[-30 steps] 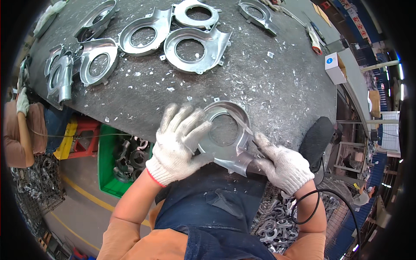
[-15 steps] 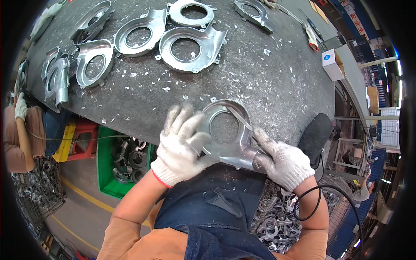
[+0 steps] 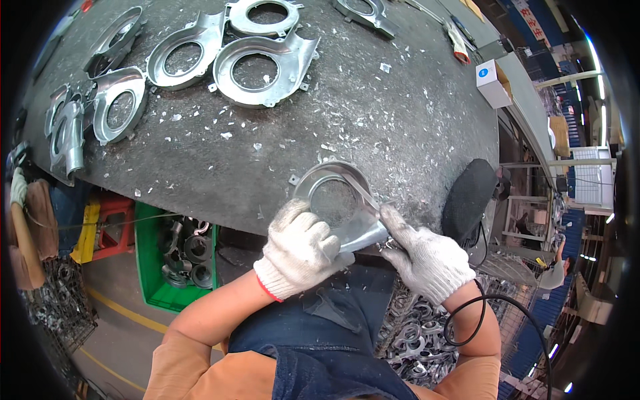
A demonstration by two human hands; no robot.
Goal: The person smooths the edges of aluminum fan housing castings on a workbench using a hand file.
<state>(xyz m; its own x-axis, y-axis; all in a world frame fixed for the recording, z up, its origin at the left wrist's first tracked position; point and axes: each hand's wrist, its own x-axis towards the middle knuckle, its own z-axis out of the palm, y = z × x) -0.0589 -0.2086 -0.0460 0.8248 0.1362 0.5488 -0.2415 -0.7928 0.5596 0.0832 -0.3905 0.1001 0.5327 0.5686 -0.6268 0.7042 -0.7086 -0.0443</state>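
Note:
At the near edge of the table lies a silver blower-housing half (image 3: 357, 232), ring-shaped with a spout toward me. My left hand (image 3: 300, 248), in a white knit glove, has its fingers curled over the housing's near-left rim. My right hand (image 3: 427, 257), gloved alike, pinches a thin flat metal blade (image 3: 360, 190), the index finger stretched along it. The blade crosses the ring's upper right inner wall; whether its tip touches the metal I cannot tell. The blade's rear end is hidden in the glove.
Several similar housings (image 3: 263, 73) lie on the table (image 3: 220, 160), among scattered metal flakes. A black mesh-covered object (image 3: 470, 200) is at the right edge, a white box (image 3: 493, 83) beyond. Below are a green crate (image 3: 143, 267) and metal parts (image 3: 420, 340). Another person's gloved hand (image 3: 19, 187) shows far left.
My left hand has gone from spread fingers to a curled grip on the housing. The housing has turned slightly, its spout now nearer my left hand. The view has shifted right.

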